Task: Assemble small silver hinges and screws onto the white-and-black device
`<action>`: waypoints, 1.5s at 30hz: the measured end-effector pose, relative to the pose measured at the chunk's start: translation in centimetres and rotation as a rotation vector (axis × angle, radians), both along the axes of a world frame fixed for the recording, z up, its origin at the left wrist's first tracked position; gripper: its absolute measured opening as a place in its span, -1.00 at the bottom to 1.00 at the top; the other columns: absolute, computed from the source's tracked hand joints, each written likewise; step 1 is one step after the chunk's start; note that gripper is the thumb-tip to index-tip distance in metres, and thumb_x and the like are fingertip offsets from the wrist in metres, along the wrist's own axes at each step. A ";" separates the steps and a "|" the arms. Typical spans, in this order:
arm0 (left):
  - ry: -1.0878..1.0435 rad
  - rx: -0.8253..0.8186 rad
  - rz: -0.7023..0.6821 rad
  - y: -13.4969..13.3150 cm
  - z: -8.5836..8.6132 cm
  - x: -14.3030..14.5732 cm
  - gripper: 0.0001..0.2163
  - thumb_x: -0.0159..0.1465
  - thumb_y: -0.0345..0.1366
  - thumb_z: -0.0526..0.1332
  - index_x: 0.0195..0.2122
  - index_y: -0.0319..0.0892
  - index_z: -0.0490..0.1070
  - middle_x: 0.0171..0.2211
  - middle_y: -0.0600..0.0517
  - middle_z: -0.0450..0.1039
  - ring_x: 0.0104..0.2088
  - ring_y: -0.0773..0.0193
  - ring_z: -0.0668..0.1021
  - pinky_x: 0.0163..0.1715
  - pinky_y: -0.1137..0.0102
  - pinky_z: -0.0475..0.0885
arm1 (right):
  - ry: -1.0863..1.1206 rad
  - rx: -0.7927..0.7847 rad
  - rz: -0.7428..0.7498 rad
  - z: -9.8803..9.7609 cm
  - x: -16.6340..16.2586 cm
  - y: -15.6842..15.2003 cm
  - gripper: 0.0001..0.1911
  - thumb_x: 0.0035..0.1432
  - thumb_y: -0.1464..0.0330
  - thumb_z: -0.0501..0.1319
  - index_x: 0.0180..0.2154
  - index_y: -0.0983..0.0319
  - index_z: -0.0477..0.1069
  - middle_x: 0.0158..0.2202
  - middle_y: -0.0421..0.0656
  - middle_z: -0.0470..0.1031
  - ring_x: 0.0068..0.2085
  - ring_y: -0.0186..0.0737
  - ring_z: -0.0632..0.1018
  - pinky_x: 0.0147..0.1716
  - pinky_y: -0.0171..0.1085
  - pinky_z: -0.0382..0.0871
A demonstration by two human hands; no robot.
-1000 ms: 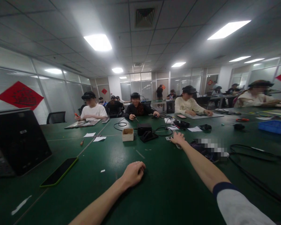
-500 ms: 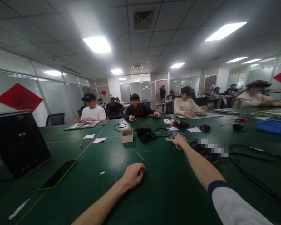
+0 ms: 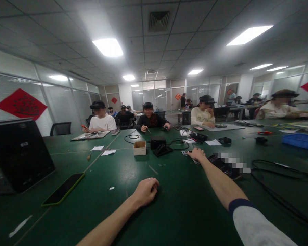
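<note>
My left hand [image 3: 145,190] rests on the green table [image 3: 177,205] with its fingers curled under into a loose fist; I see nothing in it. My right arm is stretched far out, and my right hand [image 3: 196,154] lies with curled fingers on a small flat silver object [image 3: 184,152] that sticks out to its left. What the fingers grip is too small to make out. A dark board [image 3: 222,163] lies just right of that hand.
A small cardboard box [image 3: 140,148] and a black stand with cables [image 3: 160,146] sit beyond my hands. A phone in a green case [image 3: 63,193] and a black case [image 3: 17,155] lie left. Black cables [image 3: 277,191] and a blue tray [image 3: 301,140] are right. Other people work across the table.
My right hand went from fingers spread over the small silver object to fingers curled on it. My left hand stayed where it was.
</note>
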State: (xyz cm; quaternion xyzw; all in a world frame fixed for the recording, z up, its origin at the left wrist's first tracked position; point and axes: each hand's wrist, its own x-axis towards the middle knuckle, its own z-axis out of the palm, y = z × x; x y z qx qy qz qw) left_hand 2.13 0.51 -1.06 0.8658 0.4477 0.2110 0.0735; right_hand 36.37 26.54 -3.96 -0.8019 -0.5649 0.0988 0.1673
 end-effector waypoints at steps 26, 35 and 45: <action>0.005 -0.009 0.006 -0.1 0.3 0.1 -0.80 0.18 -0.51 0.03 -0.24 -0.18 0.38 -0.34 0.03 0.46 -0.31 0.28 0.49 -0.28 0.43 0.36 | -0.038 0.008 0.006 1.1 -0.5 -1.2 -0.15 0.02 -0.03 0.16 0.15 0.47 0.15 0.13 0.27 0.19 0.16 0.18 0.25 0.04 -0.07 0.18; -0.001 -0.006 0.005 -0.1 0.6 0.1 -0.80 0.20 -0.49 0.02 -0.25 -0.17 0.39 -0.35 0.04 0.46 -0.32 0.28 0.49 -0.29 0.43 0.36 | -0.077 0.072 0.081 1.4 -0.7 -2.6 -0.42 0.06 0.11 0.19 0.00 0.39 0.34 0.02 0.20 0.35 0.07 0.14 0.38 -0.03 -0.09 0.27; 0.008 0.003 0.011 0.1 0.1 0.2 -0.80 0.18 -0.50 0.03 -0.26 -0.17 0.39 -0.35 0.03 0.46 -0.32 0.28 0.49 -0.29 0.42 0.35 | -0.033 0.078 0.093 1.7 -1.0 -2.6 -0.48 0.02 0.15 0.26 -0.05 0.34 0.39 -0.04 0.17 0.42 -0.02 0.08 0.48 -0.13 -0.17 0.37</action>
